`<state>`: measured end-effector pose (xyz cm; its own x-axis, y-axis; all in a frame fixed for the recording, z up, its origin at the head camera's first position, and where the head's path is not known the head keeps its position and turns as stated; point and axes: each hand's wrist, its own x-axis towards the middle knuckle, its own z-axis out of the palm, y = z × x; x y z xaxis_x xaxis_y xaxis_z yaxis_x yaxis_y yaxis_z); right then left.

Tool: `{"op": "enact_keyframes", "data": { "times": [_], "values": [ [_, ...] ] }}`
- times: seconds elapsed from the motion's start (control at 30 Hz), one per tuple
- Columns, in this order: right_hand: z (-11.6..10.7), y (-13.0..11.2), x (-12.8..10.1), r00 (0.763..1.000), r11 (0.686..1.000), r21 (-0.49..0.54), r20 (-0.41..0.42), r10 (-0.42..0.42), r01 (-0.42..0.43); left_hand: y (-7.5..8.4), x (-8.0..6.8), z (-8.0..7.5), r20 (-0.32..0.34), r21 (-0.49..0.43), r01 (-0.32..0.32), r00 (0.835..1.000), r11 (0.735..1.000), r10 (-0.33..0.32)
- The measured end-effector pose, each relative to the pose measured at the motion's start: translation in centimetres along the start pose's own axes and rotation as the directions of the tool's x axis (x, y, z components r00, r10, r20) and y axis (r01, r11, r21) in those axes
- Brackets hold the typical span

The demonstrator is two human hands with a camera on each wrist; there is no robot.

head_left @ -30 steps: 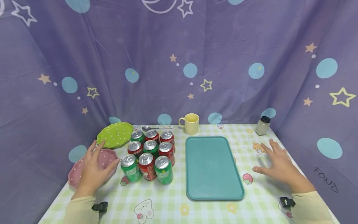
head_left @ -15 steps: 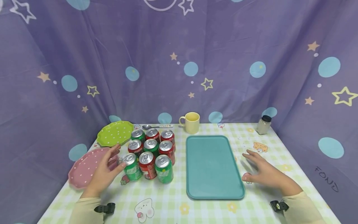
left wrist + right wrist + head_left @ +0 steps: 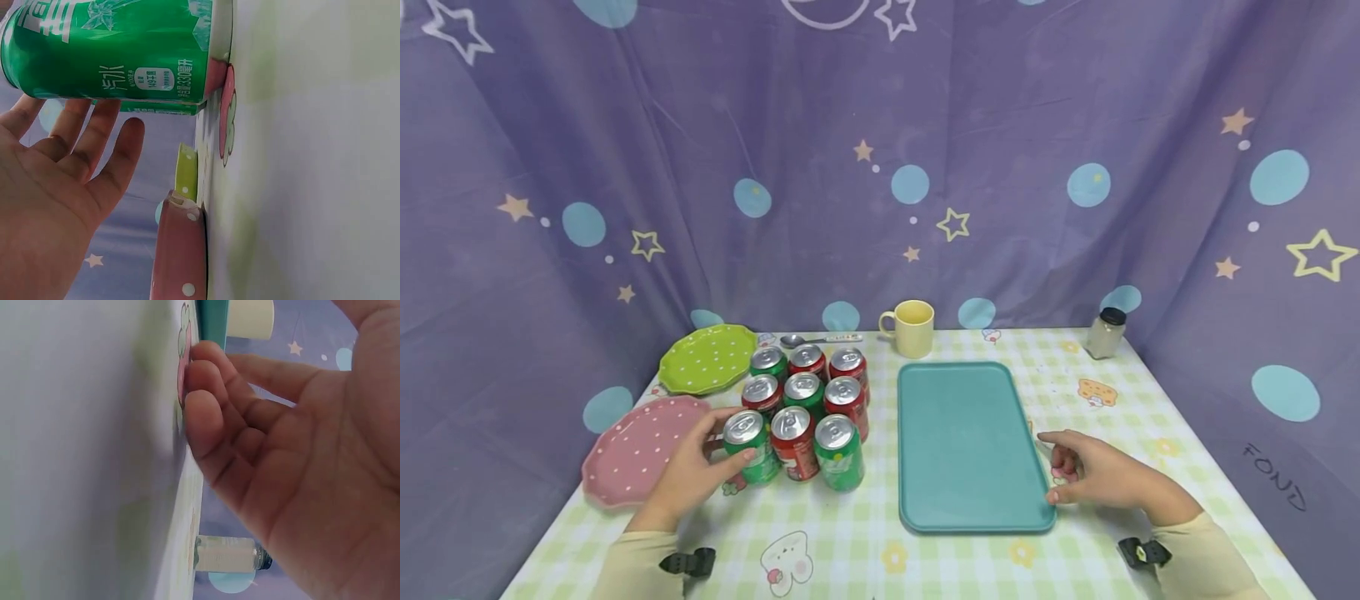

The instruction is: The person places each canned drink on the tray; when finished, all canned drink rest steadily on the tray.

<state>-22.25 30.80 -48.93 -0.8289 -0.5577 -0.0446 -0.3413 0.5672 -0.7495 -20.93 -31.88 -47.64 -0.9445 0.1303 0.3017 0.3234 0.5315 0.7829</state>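
- Purple star curtain behind, checked tablecloth on the table; teal tray is the landmark, lying flat mid-table.
- Left of tray: nine cans in a tight three-by-three block, red and green mixed. Green can sits at the near corner farthest from the tray.
- Left hand at that green can: thumb on the near face, fingers going round the far-left side. Wrist view shows fingers nearly straight and slightly apart, close beside the can wall, so not yet a closed grip.
- Right hand just right of tray's near-right corner, fingers loosely curled, tips on the cloth, thumb at the tray rim; holds nothing.
- Risk: cans look packed wall to wall, so pulling the green can sideways may drag or tip the red can next to it.
- Risk: loose grip on a smooth can, likely slip if lifted now.
- Risk: pink plate, further left of tray than the cans, lies just behind the left hand; a backward swing of the wrist may knock it.
- Farther off, low risk: green plate, spoon, mug behind tray, jar far right.
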Motion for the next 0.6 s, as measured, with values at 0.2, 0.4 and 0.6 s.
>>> {"op": "enact_keyframes", "data": {
  "times": [0.2,0.4,0.6],
  "values": [
    [-0.01,0.53,-0.16,0.996,0.998,0.056,0.084,-0.001,-0.003,-0.13,-0.10,0.16,0.007,0.014,0.003,1.000,1.000,-0.003],
    [0.02,0.80,-0.33,0.995,0.998,0.055,0.096,-0.041,0.035,-0.18,-0.11,0.29,0.014,0.024,0.007,1.000,1.000,-0.007],
    [0.08,0.57,-0.20,0.995,0.998,0.060,0.096,-0.024,0.019,-0.39,-0.03,0.39,0.023,-0.042,0.011,1.000,0.999,-0.010]
  ]
}}
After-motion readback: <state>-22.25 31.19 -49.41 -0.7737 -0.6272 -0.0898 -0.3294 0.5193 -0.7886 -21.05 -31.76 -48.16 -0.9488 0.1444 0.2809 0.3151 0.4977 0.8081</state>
